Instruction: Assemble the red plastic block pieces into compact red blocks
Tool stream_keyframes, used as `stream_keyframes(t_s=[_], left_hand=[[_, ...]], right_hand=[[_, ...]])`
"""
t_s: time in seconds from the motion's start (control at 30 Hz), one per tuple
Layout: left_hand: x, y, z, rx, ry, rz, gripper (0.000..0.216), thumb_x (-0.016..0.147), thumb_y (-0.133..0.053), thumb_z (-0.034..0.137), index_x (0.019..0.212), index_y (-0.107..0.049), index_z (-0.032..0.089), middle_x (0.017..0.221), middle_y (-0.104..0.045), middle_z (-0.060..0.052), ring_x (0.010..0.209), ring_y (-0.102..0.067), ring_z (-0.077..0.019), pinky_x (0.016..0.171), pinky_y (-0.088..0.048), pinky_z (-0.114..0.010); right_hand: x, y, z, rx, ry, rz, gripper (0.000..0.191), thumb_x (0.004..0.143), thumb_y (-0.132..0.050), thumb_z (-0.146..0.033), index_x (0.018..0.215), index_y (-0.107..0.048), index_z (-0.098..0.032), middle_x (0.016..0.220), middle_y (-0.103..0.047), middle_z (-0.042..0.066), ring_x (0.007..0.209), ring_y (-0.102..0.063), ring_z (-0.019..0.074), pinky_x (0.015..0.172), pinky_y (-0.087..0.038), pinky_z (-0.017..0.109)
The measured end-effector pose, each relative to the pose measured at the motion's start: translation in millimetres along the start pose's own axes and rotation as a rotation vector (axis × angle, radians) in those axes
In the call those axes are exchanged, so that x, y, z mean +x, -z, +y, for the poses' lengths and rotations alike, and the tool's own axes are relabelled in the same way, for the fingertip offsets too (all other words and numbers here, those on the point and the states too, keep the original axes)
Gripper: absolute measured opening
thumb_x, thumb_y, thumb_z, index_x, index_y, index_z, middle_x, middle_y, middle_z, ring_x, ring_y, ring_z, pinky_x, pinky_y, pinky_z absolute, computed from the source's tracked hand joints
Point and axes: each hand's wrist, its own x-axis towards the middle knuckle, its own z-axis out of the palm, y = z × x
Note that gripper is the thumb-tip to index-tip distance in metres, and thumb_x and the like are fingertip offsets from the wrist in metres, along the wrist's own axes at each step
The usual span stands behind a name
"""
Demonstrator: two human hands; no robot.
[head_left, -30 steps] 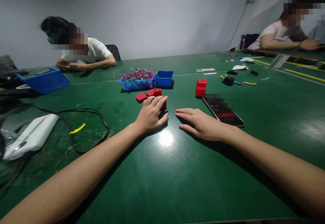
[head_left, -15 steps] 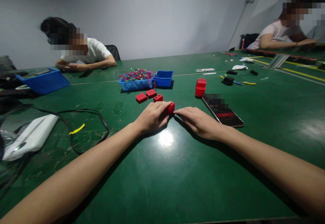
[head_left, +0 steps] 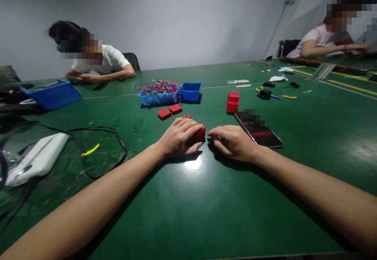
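My left hand (head_left: 178, 137) is curled round a small red plastic block (head_left: 199, 134) on the green table (head_left: 188, 205), just in front of me. My right hand (head_left: 234, 142) rests beside it with its fingers curled in; whether it holds anything is hidden. Two more red blocks (head_left: 170, 111) lie just beyond my left hand, and a third (head_left: 186, 116) peeks out behind its fingers. A stack of red blocks (head_left: 233, 101) stands to the right, next to a black phone (head_left: 259, 129).
Two blue trays (head_left: 169, 92) stand beyond, one heaped with coloured wires. A white device (head_left: 35, 158) with black cables lies at left, a blue bin (head_left: 53, 94) behind it. Small black parts (head_left: 265, 93) lie at right. Two other people sit at the far sides.
My left hand picked a red block from the group and drew it toward me. My right hand's flat fingers curled in and moved close to the block.
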Motion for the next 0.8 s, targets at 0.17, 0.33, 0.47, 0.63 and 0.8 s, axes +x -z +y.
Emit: stream_keyframes(t_s=[0.17, 0.33, 0.47, 0.63, 0.8], left_hand=[[-1, -3, -1, 0.076, 0.065, 0.016, 0.037, 0.095, -0.056, 0.041, 0.119, -0.063, 0.014, 0.103, -0.075, -0.010, 0.103, -0.065, -0.0249, 0.091, -0.046, -0.039], [-1, -3, -2, 0.095, 0.087, 0.013, 0.031, 0.096, -0.054, 0.030, 0.122, -0.063, 0.016, 0.106, -0.074, -0.010, 0.104, -0.062, -0.0247, 0.089, -0.045, -0.038], [0, 1, 0, 0.091, -0.022, -0.060, 0.031, 0.100, -0.049, 0.026, 0.128, -0.060, 0.020, 0.115, -0.073, -0.008, 0.108, -0.061, -0.0217, 0.092, -0.044, -0.035], [-1, 7, 1, 0.071, -0.171, -0.112, 0.037, 0.103, -0.044, 0.020, 0.138, -0.053, 0.026, 0.122, -0.071, -0.004, 0.107, -0.063, -0.0182, 0.091, -0.042, -0.033], [-5, 10, 0, 0.072, -0.264, -0.045, 0.040, 0.103, -0.039, 0.016, 0.141, -0.049, 0.025, 0.123, -0.071, -0.006, 0.109, -0.064, -0.0179, 0.092, -0.042, -0.032]], right_hand=[[1, -1, -1, 0.060, -0.121, -0.036, 0.021, 0.090, -0.050, -0.020, 0.101, -0.068, -0.017, 0.091, -0.076, 0.010, 0.078, -0.071, 0.0205, 0.071, -0.054, 0.030], [3, -2, -1, 0.082, -0.311, -0.022, 0.023, 0.094, -0.050, -0.027, 0.106, -0.068, -0.017, 0.101, -0.075, 0.012, 0.090, -0.071, 0.0243, 0.082, -0.055, 0.036], [8, -1, 1, 0.133, -0.397, -0.042, 0.031, 0.100, -0.044, -0.036, 0.105, -0.068, -0.017, 0.106, -0.074, 0.013, 0.097, -0.068, 0.0256, 0.088, -0.052, 0.039], [9, -1, 8, 0.260, -0.442, -0.090, 0.042, 0.100, -0.041, -0.047, 0.087, -0.068, -0.018, 0.086, -0.072, 0.008, 0.081, -0.065, 0.0222, 0.076, -0.051, 0.035], [9, -3, 15, 0.577, -0.561, -0.087, 0.042, 0.093, -0.055, -0.053, 0.105, -0.073, -0.017, 0.102, -0.076, 0.008, 0.098, -0.069, 0.0272, 0.090, -0.052, 0.040]])
